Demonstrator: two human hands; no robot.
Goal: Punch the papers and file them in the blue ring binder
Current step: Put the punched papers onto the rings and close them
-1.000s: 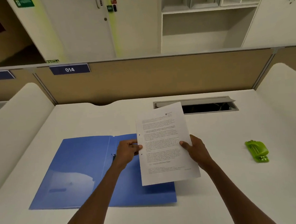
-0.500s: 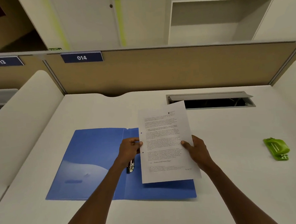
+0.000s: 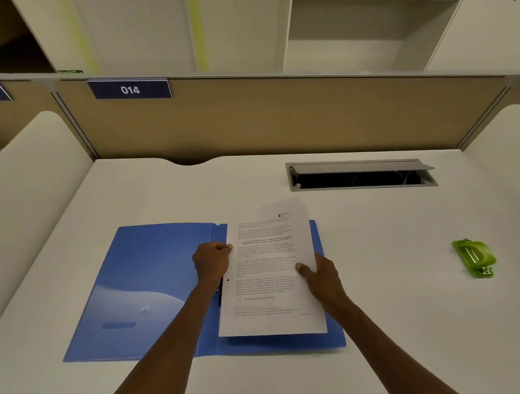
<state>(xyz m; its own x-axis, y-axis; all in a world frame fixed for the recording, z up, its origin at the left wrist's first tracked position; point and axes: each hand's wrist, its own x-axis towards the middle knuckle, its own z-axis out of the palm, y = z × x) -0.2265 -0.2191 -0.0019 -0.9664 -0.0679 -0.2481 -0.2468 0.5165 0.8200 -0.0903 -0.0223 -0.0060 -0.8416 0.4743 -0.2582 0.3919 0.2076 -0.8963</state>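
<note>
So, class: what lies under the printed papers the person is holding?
Under the papers lies the right half of the open blue binder, showing along their bottom and right edges. Its rings are mostly covered by the papers and the left hand.

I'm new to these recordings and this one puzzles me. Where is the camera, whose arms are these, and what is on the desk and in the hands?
There is no machine here: a person wears a camera on the head, looking down at their own arms. On the white desk lies an open blue binder, and to the right a green punch. The left hand and right hand hold a printed paper by its side edges, over the binder's right half. One punched hole shows near the paper's left edge.
</note>
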